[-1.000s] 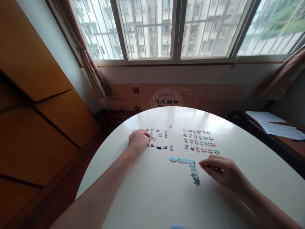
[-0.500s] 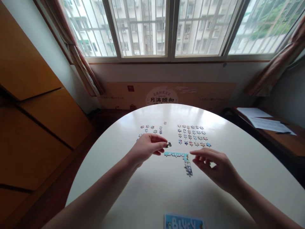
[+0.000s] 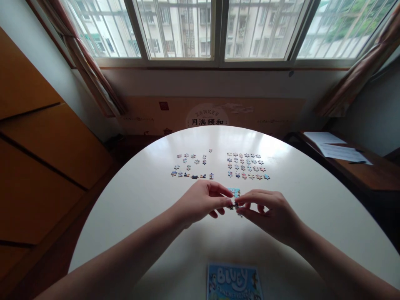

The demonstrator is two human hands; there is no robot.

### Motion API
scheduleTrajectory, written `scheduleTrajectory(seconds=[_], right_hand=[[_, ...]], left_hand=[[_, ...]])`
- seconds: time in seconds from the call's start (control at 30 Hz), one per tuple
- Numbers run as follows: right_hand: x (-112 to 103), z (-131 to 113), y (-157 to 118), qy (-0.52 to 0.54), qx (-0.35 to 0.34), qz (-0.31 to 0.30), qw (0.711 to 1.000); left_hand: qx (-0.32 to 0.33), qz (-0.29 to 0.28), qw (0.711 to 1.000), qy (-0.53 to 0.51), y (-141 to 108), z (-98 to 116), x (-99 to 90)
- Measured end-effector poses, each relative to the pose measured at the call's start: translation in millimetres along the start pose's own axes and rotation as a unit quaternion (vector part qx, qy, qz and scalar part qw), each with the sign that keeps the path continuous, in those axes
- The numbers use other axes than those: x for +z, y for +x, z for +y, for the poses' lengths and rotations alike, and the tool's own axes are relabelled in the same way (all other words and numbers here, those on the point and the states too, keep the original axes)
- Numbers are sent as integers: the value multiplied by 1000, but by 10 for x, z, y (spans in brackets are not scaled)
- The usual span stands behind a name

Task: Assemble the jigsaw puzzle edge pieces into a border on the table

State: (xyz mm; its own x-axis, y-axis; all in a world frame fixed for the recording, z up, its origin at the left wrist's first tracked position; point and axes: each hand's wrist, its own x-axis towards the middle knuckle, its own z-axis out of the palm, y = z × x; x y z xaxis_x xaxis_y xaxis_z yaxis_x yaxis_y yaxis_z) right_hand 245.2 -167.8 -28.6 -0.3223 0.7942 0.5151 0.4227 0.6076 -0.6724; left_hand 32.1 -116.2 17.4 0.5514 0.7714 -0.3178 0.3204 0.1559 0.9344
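Note:
Between thumb and fingers my left hand (image 3: pixel 200 202) pinches a small dark puzzle piece (image 3: pixel 230 205). Close beside it, my right hand (image 3: pixel 270 208) has its thumb and index finger closed at the same piece, which both hands seem to touch. Under and behind the fingertips lies a joined strip of puzzle pieces (image 3: pixel 235 191), light blue at the top and largely hidden by the hands. Farther back on the white table, loose pieces (image 3: pixel 251 176) lie in rows at the right, and more loose pieces (image 3: pixel 186 175) are scattered at the left.
A blue picture card (image 3: pixel 234 281) lettered BLUEY lies near the front of the round white table (image 3: pixel 125 208). Papers (image 3: pixel 340 152) and a pen lie on a brown side desk at the right. Windows and curtains stand behind.
My left hand has moved right with the dark piece to the joined strip. My right hand has come left and closed at the piece. The view has tilted down slightly.

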Motion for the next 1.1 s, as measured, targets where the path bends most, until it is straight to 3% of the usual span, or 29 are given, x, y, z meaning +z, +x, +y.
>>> scheduleTrajectory(seconds=[0.13,0.43,0.9,1.1], right_hand=[[-13,-3,0,-5,-1,7,1000],[-35,14,-10,-27,-2,11,1000],[-72,34,1,-46,-18,-4,999],[-72,7,25,-19,-47,-34,998]], left_hand=[[-26,7,1000,2,19,9,-39],[-57,-65,996,34,25,0,-73],[-34,-50,997,56,31,-22,-59],[-47,-115,992,15,30,-60,-41]])
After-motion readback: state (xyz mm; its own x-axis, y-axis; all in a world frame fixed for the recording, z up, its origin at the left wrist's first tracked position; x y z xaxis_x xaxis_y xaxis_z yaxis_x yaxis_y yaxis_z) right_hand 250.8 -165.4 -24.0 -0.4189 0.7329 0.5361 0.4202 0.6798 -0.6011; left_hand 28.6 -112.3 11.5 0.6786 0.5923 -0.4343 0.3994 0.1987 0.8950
